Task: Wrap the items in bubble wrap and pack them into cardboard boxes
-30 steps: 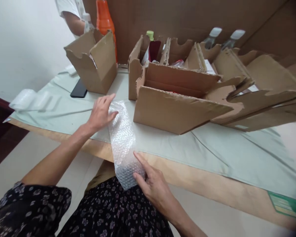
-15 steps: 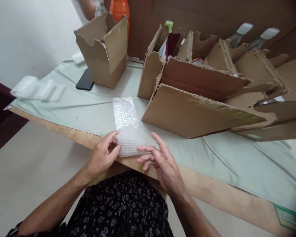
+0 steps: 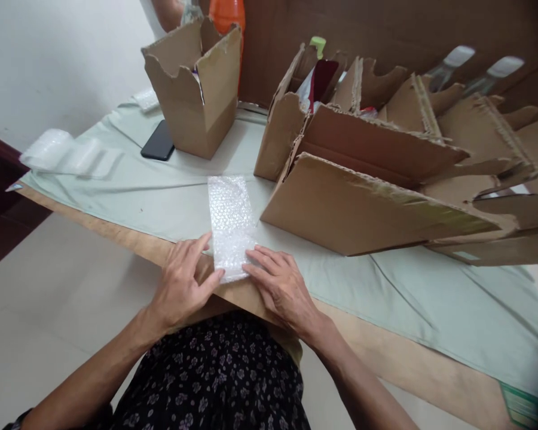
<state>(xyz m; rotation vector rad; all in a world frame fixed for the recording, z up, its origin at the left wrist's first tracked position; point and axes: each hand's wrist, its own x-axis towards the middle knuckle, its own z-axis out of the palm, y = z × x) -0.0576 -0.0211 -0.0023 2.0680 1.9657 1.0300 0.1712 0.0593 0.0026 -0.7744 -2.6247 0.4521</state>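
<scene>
A strip of bubble wrap [image 3: 232,209] lies flat on the pale green cloth [image 3: 174,206], its near end doubled over at the table's front edge. At the left side of that near end is my left hand [image 3: 183,278], fingers apart, thumb touching the corner of the wrap. My right hand [image 3: 280,283] rests on the opposite side with its fingers stretched over the wrap's right edge. Neither hand grips anything.
Behind the wrap stand a cardboard box [image 3: 197,101] and, to the right, a larger divided cardboard carton [image 3: 367,209] with bottles in it. A black phone [image 3: 158,141] lies beside the box. More bubble wrap [image 3: 67,156] sits at the left. An orange bottle [image 3: 228,15] is behind.
My right hand has come down from above onto the bubble wrap's right edge. The fingers of my left hand have spread, and the folded near end lies flatter.
</scene>
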